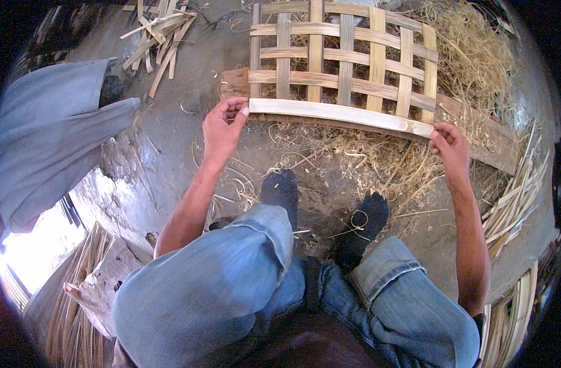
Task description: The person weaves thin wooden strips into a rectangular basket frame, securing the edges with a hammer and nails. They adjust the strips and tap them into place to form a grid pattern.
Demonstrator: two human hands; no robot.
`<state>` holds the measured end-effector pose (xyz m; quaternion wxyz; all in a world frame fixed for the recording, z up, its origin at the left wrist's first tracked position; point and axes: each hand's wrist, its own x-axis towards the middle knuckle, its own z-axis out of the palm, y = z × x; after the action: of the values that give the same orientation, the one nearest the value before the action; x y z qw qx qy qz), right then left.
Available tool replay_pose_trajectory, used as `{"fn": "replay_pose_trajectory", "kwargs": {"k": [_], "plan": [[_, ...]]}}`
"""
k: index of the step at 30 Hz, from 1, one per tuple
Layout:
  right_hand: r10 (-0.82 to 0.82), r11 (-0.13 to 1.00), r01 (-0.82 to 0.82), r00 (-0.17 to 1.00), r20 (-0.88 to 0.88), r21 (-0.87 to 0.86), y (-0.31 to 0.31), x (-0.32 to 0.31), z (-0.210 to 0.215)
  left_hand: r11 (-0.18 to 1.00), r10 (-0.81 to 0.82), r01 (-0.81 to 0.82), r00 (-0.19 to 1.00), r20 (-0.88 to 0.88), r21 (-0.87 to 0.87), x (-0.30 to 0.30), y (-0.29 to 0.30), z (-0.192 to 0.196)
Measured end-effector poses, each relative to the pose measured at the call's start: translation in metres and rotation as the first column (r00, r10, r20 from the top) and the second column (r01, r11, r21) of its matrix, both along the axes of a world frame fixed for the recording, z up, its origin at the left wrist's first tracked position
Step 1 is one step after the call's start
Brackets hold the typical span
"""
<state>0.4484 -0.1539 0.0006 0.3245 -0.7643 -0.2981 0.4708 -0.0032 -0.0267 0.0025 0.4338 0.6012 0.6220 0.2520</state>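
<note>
A pale flat strip, apparently bamboo (pixel 339 113), runs along the near edge of an open woven lattice (pixel 315 58) of similar strips. My left hand (pixel 224 126) pinches the strip's left end between thumb and fingers. At the opposite end, my right hand (pixel 450 147) is closed on the strip, lower in the picture than the left end. The strip bows slightly between my hands. Grey and tan strips cross over and under each other in the lattice, leaving square gaps. Beneath its near edge a wooden board (pixel 234 81) shows.
Curly shavings (pixel 471 55) pile up at the far right. Loose short strips (pixel 164 37) lie at the far left. Long strips are bundled at the right (pixel 517 190) and near left (pixel 78 306). Another person's grey-clad leg (pixel 53 122) is at the left. My feet (pixel 280 193) rest before the board.
</note>
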Motion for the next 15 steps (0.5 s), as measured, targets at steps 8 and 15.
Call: {"fn": "replay_pose_trajectory", "kwargs": {"k": [8, 15], "plan": [[-0.040, 0.999, 0.040, 0.999, -0.021, -0.003, 0.000, -0.003, 0.001, 0.999, 0.028, -0.027, 0.999, 0.017, -0.027, -0.002, -0.001, -0.005], [-0.127, 0.991, 0.130, 0.987, -0.099, 0.025, 0.000, -0.007, 0.005, 1.000, -0.023, 0.026, 0.984, -0.174, 0.015, 0.004, 0.002, -0.001]]}}
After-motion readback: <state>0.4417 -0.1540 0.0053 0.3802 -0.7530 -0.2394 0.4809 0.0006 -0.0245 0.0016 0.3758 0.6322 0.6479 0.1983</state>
